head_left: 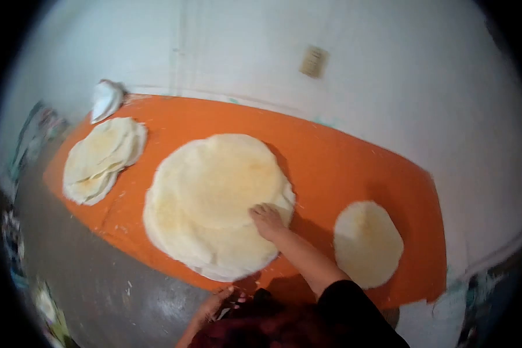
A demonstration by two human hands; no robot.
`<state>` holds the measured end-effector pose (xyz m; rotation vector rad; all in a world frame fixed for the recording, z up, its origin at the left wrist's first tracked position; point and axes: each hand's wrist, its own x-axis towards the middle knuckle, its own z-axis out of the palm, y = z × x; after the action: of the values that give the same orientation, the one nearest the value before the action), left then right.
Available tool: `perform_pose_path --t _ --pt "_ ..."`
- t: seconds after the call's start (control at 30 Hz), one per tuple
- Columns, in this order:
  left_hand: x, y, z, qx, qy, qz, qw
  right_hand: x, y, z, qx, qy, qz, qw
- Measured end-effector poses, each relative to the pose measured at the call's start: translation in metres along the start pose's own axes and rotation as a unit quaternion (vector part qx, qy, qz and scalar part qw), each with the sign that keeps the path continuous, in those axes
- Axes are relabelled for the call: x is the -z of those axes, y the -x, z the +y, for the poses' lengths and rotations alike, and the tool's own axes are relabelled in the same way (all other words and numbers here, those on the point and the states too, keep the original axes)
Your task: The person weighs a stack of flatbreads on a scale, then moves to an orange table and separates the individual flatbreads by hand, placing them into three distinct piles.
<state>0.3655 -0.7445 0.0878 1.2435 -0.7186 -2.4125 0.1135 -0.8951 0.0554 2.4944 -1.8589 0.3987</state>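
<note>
A wide stack of round, pale yellow flat sheets (pixel 214 185) lies on the orange table (pixel 319 156). My right hand (pixel 267 220) rests at the lower right edge of the top sheet, its fingers curled on that edge. Below the stack, near the table's front edge, is my left hand (pixel 219 301), partly hidden by dark red clothing or hair; what it may hold is too unclear to make out. To the right lies a single pale sheet (pixel 368 243), flat on the table.
At the table's left end sits a smaller, uneven pile of pale sheets (pixel 101 153), with a white bundle (pixel 106 100) behind it at the corner. A white wall with a socket plate (pixel 314 61) runs along the back. The grey floor (pixel 110 284) shows at lower left.
</note>
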Motion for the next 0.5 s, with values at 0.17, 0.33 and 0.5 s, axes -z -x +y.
perform_pose_path --t 0.17,0.33,0.5 --pt "-0.031 -0.024 -0.005 0.034 -0.027 -0.024 0.999 0.049 0.077 0.028 -0.134 -0.08 0.039 0.987" --pt "-0.072 -0.049 -0.011 0.077 -0.1 -0.015 0.992 0.072 0.238 0.097 -0.404 0.001 -0.062 0.913" --pt "-0.137 -0.074 -0.003 0.104 -0.203 -0.069 0.971 0.052 0.314 0.109 -0.4 0.052 -0.07 0.912"
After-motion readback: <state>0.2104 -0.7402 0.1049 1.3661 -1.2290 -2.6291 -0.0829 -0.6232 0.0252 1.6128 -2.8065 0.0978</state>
